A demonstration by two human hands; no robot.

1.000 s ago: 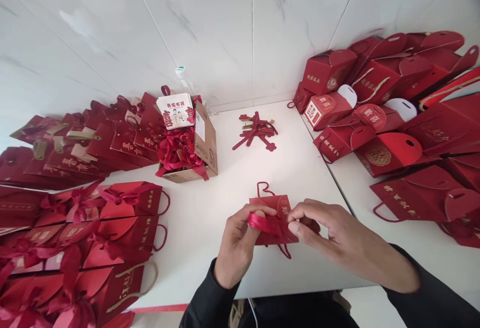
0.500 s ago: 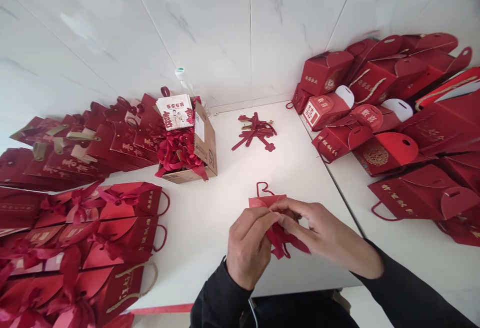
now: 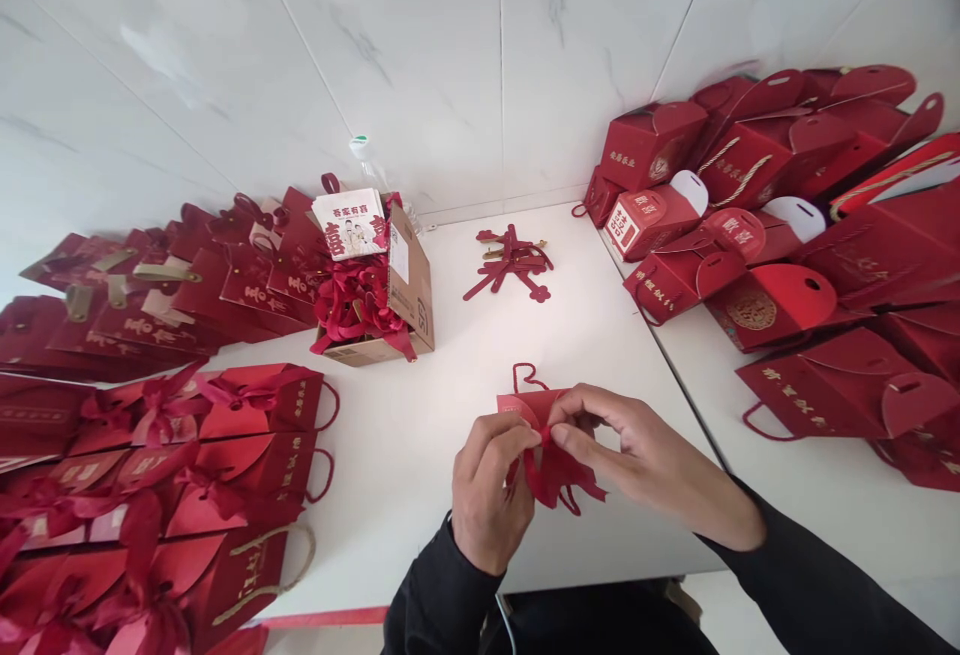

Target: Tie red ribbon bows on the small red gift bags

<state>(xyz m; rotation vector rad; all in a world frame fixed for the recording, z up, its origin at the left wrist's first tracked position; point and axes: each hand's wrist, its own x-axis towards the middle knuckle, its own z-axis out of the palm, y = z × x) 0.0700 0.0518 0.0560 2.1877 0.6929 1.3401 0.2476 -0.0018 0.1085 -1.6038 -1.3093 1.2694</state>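
A small red box [image 3: 517, 404] with a cord handle at its far side stands on the white table. On top of it is a red ribbon [image 3: 559, 475], gathered in a knot or bow, its tails hanging toward me. My left hand [image 3: 495, 480] pinches the ribbon from the left, thumb and fingers at the knot. From the right, my right hand [image 3: 626, 445] pinches the ribbon close to the same spot. Both hands hide much of the box.
A cardboard box [image 3: 411, 280] of red ribbons and printed cards stands back left, a bottle [image 3: 367, 160] behind it. Red strips [image 3: 514, 260] lie mid-table. Red gift boxes with bows [image 3: 240, 435] fill the left; more boxes [image 3: 780, 305] are piled right.
My hands have moved slightly apart at the knot, with my left hand a little to the left. More of the ribbon shows between them, and its tails have shifted.
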